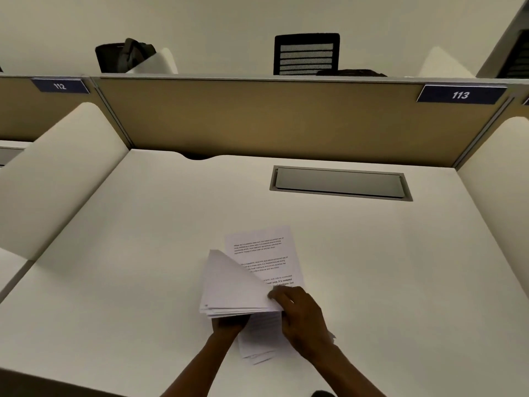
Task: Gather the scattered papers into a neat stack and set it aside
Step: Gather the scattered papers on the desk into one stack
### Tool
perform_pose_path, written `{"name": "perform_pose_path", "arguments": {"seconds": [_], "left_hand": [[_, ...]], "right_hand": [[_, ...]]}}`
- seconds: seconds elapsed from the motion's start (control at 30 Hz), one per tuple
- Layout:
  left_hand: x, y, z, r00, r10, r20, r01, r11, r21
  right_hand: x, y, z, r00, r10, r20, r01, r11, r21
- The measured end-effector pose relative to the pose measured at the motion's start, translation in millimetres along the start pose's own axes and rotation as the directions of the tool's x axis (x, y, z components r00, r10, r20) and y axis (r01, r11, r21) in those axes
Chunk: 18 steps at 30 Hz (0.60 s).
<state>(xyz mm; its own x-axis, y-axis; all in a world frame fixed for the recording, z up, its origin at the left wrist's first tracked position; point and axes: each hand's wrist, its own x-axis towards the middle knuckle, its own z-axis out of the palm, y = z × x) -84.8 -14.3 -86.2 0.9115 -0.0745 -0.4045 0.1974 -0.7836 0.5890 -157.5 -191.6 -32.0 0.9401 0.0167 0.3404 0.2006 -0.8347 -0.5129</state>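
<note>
A bundle of white papers [229,287] is lifted at a tilt above the white desk [143,253], its edges fanned at the bottom. My left hand [230,323] grips the bundle from underneath and is mostly hidden by it. My right hand [300,313] pinches the bundle's right corner. A printed sheet [263,253] lies flat on the desk behind the bundle. More loose sheets [259,346] lie on the desk between my forearms, partly covered by my right hand.
A grey cable hatch [340,183] is set into the desk at the back right. A tan divider panel [272,118] with a tag "113" [461,94] closes the back; padded white side screens [57,173] stand on both sides. A dark object [322,393] shows at the near edge.
</note>
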Motion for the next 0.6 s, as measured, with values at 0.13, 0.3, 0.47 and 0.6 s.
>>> {"name": "perform_pose_path", "arguments": {"seconds": [0.13, 0.3, 0.47, 0.6], "left_hand": [[4, 5, -3, 0.995, -0.006, -0.099, 0.008, 1.0, 0.022], [-1, 6, 1, 0.975, 0.053, -0.217, -0.022, 0.989, 0.143], [-1, 5, 1, 0.97, 0.065, -0.234, -0.035, 0.991, 0.13], [-1, 2, -1, 0.968, 0.081, -0.236, -0.055, 0.992, 0.112]], "right_hand": [[6, 12, 0, 0.974, 0.226, 0.015, -0.226, 0.962, 0.155], [34, 45, 3, 0.815, 0.553, 0.174, -0.579, 0.795, 0.184], [45, 52, 15, 0.685, 0.666, 0.296, -0.706, 0.706, 0.044], [54, 40, 21, 0.689, 0.671, 0.274, -0.714, 0.692, 0.102]]}}
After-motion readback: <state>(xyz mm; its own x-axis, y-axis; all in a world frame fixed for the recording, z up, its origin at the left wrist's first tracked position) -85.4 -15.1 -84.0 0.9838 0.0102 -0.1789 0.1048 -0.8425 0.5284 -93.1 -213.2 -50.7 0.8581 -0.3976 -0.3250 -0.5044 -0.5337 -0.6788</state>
